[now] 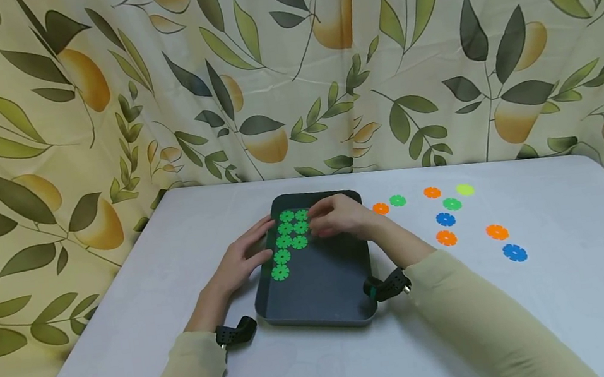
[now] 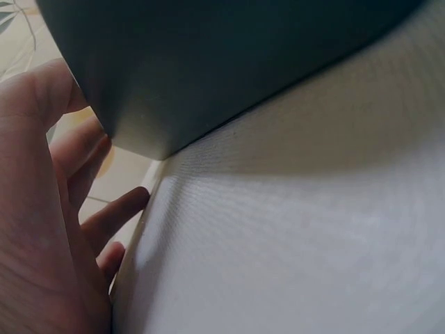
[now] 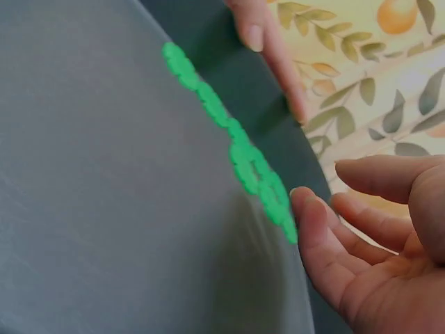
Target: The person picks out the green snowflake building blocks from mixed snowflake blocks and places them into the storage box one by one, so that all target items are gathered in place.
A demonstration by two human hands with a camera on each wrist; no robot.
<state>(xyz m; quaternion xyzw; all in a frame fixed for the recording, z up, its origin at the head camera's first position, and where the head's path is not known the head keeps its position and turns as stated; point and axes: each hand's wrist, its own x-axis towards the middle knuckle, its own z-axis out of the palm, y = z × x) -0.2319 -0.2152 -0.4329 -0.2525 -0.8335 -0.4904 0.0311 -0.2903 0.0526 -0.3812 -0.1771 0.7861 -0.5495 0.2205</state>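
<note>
A dark grey rectangular tray (image 1: 327, 293) lies on the white table. Along its left side, several green notched plastic discs (image 1: 280, 272) form a single column that becomes two wide toward the far end. My left hand (image 1: 239, 260) rests against the tray's left edge with fingers spread, and the left wrist view shows its thumb on the tray wall (image 2: 208, 69). Over the tray's far part, my right hand (image 1: 342, 216) has its fingertips beside the farthest green discs. In the right wrist view its thumb and fingers stand apart with no disc visible between them.
Right of the tray lie loose discs: orange (image 1: 446, 237), green (image 1: 397, 201), blue (image 1: 446, 219) and one yellow (image 1: 465, 190). Another orange disc (image 1: 497, 232) and blue disc (image 1: 515, 253) lie farther right. A leaf-patterned curtain (image 1: 289, 88) hangs behind the table.
</note>
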